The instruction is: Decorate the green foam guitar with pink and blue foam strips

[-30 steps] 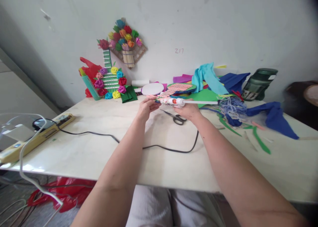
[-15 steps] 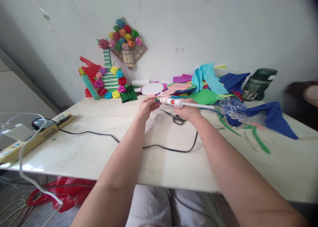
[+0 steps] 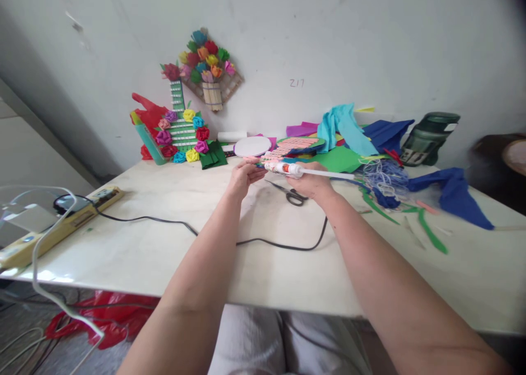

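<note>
Near the middle of the table, my right hand (image 3: 311, 183) is wrapped round a white glue gun (image 3: 287, 169), with a long white glue stick (image 3: 329, 173) jutting out of its back toward the right. My left hand (image 3: 245, 177) pinches the left end of a small pink and blue craft piece (image 3: 257, 161), close to the gun's nozzle. The exact contact between nozzle and piece is too small to tell. Black scissors (image 3: 293, 196) lie on the table just below and between my hands. Behind the gun is a round green piece with pink strips (image 3: 299, 144).
A black cord (image 3: 283, 247) runs across the table (image 3: 164, 260) from a power strip (image 3: 69, 221). Paper flower crafts (image 3: 184, 134) stand at the back left. Blue cloth (image 3: 456, 194), tangled strings (image 3: 384, 179), green scraps (image 3: 431, 234) and a dark green bottle (image 3: 429, 139) are on the right.
</note>
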Demonstrator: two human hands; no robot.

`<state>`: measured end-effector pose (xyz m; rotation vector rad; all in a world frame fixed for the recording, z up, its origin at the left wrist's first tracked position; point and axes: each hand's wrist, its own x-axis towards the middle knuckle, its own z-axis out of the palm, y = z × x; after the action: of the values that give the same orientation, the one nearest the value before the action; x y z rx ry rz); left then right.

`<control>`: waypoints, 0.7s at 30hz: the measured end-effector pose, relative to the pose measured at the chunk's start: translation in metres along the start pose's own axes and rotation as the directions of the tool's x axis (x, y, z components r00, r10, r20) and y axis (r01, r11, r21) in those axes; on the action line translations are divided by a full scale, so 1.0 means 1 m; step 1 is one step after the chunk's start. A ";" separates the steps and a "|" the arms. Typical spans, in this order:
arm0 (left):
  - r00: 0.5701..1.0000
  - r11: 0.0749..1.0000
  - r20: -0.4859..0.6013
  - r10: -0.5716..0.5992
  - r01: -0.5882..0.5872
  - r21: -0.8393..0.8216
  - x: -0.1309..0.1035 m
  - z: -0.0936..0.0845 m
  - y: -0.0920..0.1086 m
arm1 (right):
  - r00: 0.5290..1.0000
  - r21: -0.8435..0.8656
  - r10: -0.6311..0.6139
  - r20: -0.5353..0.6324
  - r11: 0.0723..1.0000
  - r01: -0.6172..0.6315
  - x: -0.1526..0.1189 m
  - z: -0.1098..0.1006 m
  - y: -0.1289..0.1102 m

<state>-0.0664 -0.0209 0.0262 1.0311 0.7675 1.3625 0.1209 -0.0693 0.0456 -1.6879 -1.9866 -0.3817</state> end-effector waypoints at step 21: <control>0.998 0.998 0.058 -0.020 0.017 0.053 -0.001 -0.006 -0.004 | 0.996 0.499 0.076 0.039 0.863 -0.085 0.005 0.005 0.006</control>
<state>-0.0700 -0.0208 0.0203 1.0975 0.7705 1.2968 0.1253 -0.0615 0.0431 -1.4291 -1.8127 0.1763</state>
